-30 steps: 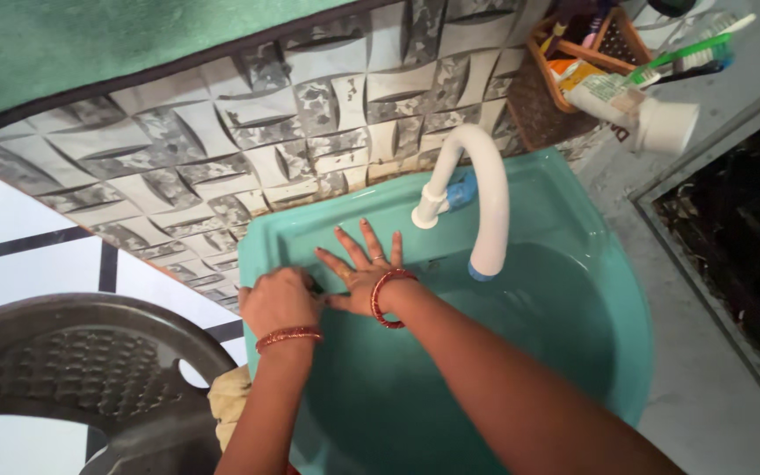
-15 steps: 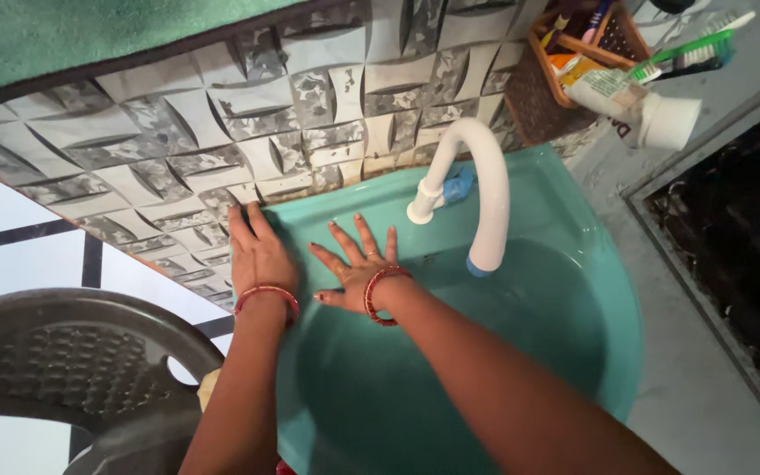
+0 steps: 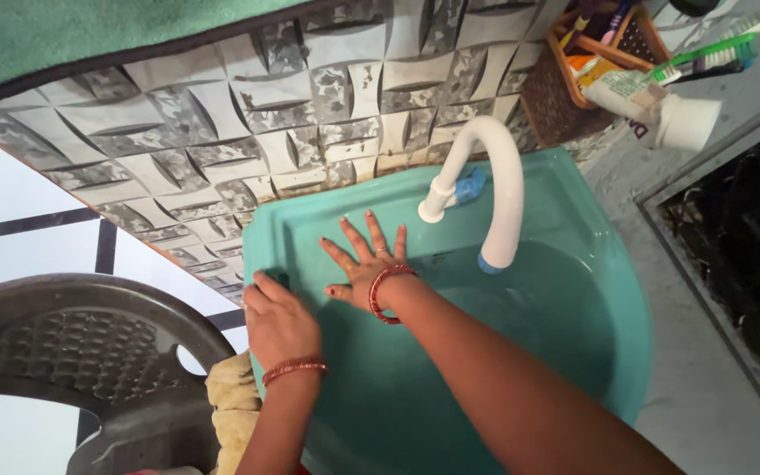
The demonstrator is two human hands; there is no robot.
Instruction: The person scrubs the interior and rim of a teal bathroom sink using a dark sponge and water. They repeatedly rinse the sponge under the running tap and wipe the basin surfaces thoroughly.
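A teal wash basin [image 3: 608, 290] is fixed against a patterned tile wall [image 3: 221, 149]. A white curved tap [image 3: 507, 189] with a blue handle stands on its back ledge. My right hand [image 3: 367, 264] lies flat on that ledge left of the tap, fingers spread, with red bangles at the wrist. My left hand [image 3: 279, 321] presses on the basin's left rim with its fingers curled. Whether anything is under those fingers is hidden. It also wears a red bangle.
A dark brown plastic chair [image 3: 63, 361] stands at the lower left, with a yellowish cloth [image 3: 230, 405] between it and the basin. A woven basket [image 3: 573, 79] on the wall holds a toothpaste tube [image 3: 652, 101] and toothbrushes [image 3: 714, 48]. A dark grille [image 3: 740, 264] is at right.
My left hand has slid down from the basin's back left corner to its left rim, and its fingers have curled. My right hand has stayed flat on the ledge.
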